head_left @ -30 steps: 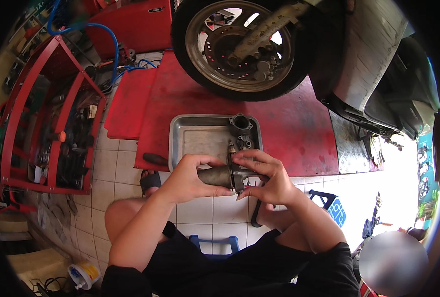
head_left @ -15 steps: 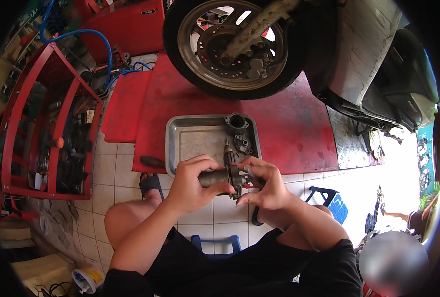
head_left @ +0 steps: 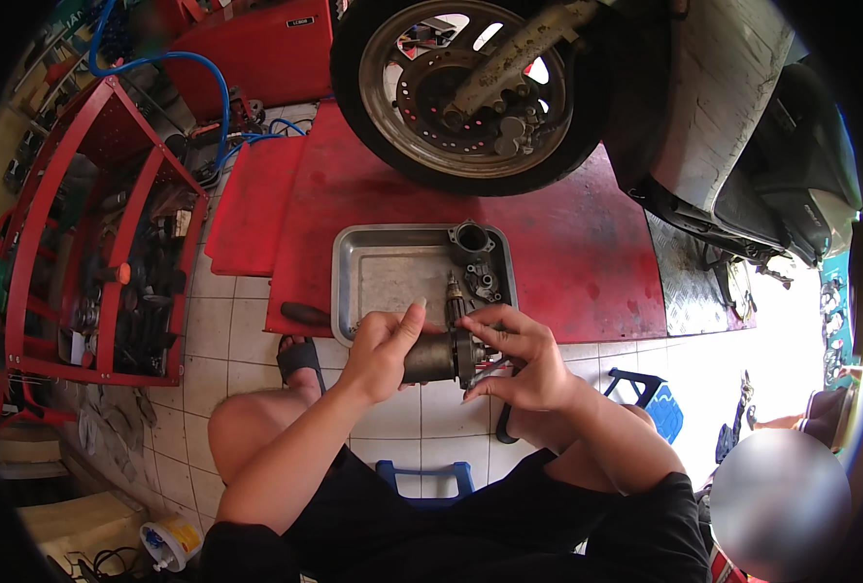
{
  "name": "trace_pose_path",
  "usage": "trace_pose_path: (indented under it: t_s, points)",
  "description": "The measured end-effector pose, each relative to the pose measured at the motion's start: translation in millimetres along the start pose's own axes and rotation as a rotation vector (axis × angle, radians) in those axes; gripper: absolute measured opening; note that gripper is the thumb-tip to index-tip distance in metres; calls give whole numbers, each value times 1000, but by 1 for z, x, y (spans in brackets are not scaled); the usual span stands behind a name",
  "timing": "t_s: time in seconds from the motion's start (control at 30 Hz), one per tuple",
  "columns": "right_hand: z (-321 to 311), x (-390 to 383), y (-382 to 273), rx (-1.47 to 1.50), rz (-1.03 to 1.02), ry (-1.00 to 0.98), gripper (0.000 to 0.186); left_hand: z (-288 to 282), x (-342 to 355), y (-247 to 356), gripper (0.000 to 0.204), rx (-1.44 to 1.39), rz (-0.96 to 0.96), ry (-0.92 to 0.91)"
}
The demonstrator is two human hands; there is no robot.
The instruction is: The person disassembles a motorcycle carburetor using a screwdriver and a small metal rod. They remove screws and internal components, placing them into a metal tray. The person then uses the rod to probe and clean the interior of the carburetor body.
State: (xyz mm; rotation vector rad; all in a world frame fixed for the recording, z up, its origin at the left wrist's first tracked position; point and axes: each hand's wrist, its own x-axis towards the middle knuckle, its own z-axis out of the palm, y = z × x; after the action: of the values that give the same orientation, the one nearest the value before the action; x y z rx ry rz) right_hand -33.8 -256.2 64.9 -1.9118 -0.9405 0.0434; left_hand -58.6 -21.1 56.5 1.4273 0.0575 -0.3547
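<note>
Above my lap I hold a dull grey cylindrical metal part with a wider flanged end [head_left: 431,359]. My left hand [head_left: 385,355] supports its plain end, thumb raised and fingers mostly hidden behind it. At the flanged end, my right hand [head_left: 526,358] grips with thumb and fingers around the rim. Just beyond sits a shallow metal tray [head_left: 340,267]. Along its right side lie a dark flanged metal ring [head_left: 470,240], a small cast metal piece [head_left: 482,283] and a slim shaft-like part with a pointed tip [head_left: 454,290], partly covered by my right fingers.
The tray rests on a red platform [head_left: 567,262], with a dark handle [head_left: 305,314] beside it. A motorcycle wheel [head_left: 373,126] stands behind. To the left is a red tool rack [head_left: 120,223]; at the right are a blue stool [head_left: 659,408] and another person with a blurred head [head_left: 781,505].
My left thumb has lifted off the cylinder and points up. The cylinder's plain end shows more now. My right hand keeps its grip on the flanged end. The view has shifted slightly.
</note>
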Motion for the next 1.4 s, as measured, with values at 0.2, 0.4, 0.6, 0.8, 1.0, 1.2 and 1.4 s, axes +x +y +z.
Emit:
trace_pose_path:
  t_s: [0.2, 0.4, 0.6, 0.8, 1.0, 1.2, 1.4]
  points:
    - [-6, -5, 3, -90, -29, -76, 83, -2, 5, -5, 66, -204, -207, -92]
    - [-24, 16, -27, 13, 50, -9, 76, 3, 8, -2, 60, -301, -37, -131]
    - [-26, 16, -29, -68, -20, 90, 80, 10, 14, -1, 46, -108, 331, -8]
    - [-19, 1, -27, -40, 68, 106, 81, 12, 5, 16, 42, 312, 696, 16]
    - [-9, -7, -16, 150, 173, 142, 78, 16, -2, 14, 26, 562, 1019, 112]
    - [-7, -11, -16, 346, 434, 37, 76, 15, -7, 17, 19, 602, 1049, 150]
    - [-29, 14, -31, 35, 85, -8, 77, 14, -6, 17, 23, 420, 881, 155]
